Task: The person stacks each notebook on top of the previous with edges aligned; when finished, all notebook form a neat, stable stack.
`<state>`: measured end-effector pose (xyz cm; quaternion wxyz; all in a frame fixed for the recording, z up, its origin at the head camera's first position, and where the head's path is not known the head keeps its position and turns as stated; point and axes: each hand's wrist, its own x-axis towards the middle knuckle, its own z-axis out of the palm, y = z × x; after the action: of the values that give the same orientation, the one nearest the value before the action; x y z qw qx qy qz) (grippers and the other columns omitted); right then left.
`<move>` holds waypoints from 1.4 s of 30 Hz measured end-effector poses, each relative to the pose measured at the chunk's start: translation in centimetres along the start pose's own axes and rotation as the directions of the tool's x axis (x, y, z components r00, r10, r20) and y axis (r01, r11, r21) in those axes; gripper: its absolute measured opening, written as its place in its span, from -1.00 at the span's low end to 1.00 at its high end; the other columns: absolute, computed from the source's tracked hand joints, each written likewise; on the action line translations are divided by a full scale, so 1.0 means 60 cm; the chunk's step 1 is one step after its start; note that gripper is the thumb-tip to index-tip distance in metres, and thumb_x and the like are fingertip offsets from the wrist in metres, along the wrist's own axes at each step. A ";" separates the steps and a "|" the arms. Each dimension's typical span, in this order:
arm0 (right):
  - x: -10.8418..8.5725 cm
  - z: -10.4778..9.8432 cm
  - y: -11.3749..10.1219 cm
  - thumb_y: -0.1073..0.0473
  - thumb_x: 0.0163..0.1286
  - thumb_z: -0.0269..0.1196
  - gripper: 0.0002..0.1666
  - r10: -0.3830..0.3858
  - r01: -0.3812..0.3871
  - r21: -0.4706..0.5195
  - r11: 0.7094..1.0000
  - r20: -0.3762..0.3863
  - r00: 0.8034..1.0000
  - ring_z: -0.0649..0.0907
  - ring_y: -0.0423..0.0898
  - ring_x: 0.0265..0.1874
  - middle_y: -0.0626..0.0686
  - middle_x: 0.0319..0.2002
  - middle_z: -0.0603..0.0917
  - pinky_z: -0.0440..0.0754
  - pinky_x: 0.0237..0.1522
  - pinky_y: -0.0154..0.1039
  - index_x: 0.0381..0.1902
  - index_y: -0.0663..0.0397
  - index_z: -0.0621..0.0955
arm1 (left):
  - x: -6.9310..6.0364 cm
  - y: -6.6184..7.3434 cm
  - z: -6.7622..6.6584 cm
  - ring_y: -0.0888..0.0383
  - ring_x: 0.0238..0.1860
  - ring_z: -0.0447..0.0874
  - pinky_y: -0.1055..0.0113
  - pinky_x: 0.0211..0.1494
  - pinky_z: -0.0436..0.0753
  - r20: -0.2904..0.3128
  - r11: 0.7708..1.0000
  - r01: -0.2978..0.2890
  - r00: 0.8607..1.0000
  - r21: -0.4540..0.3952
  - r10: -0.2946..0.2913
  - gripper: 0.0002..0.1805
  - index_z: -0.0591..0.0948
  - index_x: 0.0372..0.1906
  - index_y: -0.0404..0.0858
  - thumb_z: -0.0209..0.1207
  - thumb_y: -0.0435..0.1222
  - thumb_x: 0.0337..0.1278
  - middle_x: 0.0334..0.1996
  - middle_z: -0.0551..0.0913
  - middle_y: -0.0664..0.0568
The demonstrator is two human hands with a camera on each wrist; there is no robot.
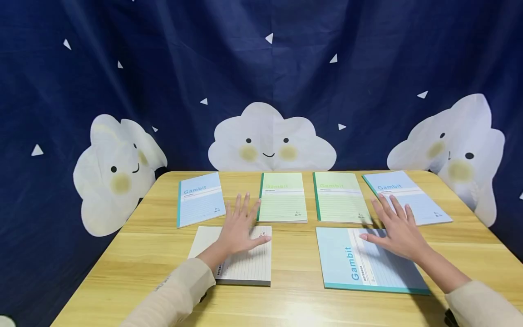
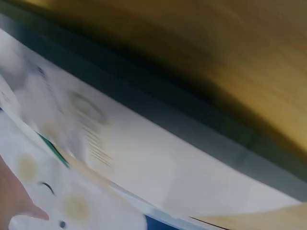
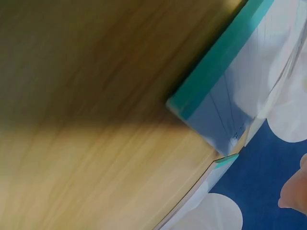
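My left hand (image 1: 239,229), fingers spread and straight, is over a white notebook (image 1: 249,263) with a dark spine in the head view. My right hand (image 1: 398,229) is likewise spread above a larger blue notebook (image 1: 343,268) marked Gambit, its spine toward me. Neither hand grips anything; whether the palms touch the covers I cannot tell. In the left wrist view the white notebook's dark spine (image 2: 158,115) crosses the picture, with part of the left hand (image 2: 14,196) at the edge. The blue notebook's teal spine (image 3: 218,62) and a bit of the right hand (image 3: 295,187) show in the right wrist view.
Along the back of the wooden table (image 1: 294,299) lie a blue notebook (image 1: 200,204) at left, two green notebooks (image 1: 283,204) (image 1: 341,202) in the middle, and another blue notebook (image 1: 426,206) at right. A dark blue curtain (image 1: 184,59) with clouds hangs behind.
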<state>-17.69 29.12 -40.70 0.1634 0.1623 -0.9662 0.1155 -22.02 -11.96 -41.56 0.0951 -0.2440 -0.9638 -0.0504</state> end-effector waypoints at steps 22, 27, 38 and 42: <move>-0.006 0.013 0.017 -0.04 -0.03 0.44 -0.20 -0.001 -0.010 0.184 0.983 0.060 0.998 0.55 0.31 -0.01 0.38 -0.01 0.59 0.51 -0.05 0.17 0.03 0.46 0.52 | -0.010 0.176 0.021 -0.21 0.46 -0.16 -0.16 0.42 0.04 0.093 0.921 -0.390 0.917 0.001 0.388 0.02 -0.09 0.48 -0.09 -0.14 0.39 0.04 0.47 -0.17 -0.21; -0.006 0.019 0.027 -0.03 -0.06 0.45 -0.22 0.016 -0.034 0.183 0.983 0.098 0.995 0.56 0.31 -0.03 0.37 -0.04 0.61 0.51 -0.05 0.17 -0.01 0.46 0.55 | -0.014 0.201 0.030 -0.16 0.48 -0.21 -0.10 0.45 0.00 0.159 0.891 -0.452 0.877 -0.047 0.454 -0.04 -0.14 0.48 -0.04 -0.21 0.37 0.10 0.48 -0.19 -0.18; -0.006 0.025 0.041 0.03 -0.07 0.45 -0.42 0.024 -0.046 0.181 0.982 0.120 0.992 0.57 0.19 -0.17 0.27 -0.17 0.59 0.53 -0.15 0.11 -0.15 0.32 0.63 | -0.020 0.241 0.043 0.03 0.50 -0.23 0.10 0.50 -0.01 0.301 0.829 -0.556 0.781 -0.061 0.547 -0.27 -0.16 0.48 0.02 -0.43 0.21 0.32 0.49 -0.21 -0.07; -0.002 0.027 0.041 -0.01 -0.07 0.45 -0.43 0.033 -0.057 0.183 0.981 0.136 0.990 0.56 0.10 -0.21 0.19 -0.22 0.60 0.52 -0.16 0.06 -0.18 0.28 0.64 | -0.019 0.245 0.045 0.06 0.50 -0.25 0.15 0.50 -0.01 0.334 0.822 -0.567 0.765 -0.060 0.551 -0.36 -0.13 0.48 0.05 -0.50 0.14 0.37 0.50 -0.20 -0.04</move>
<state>-18.90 30.99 -42.62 0.0806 0.1621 -0.9633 0.1982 -14.38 0.78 -43.70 -0.0549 -0.5225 -0.8497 0.0440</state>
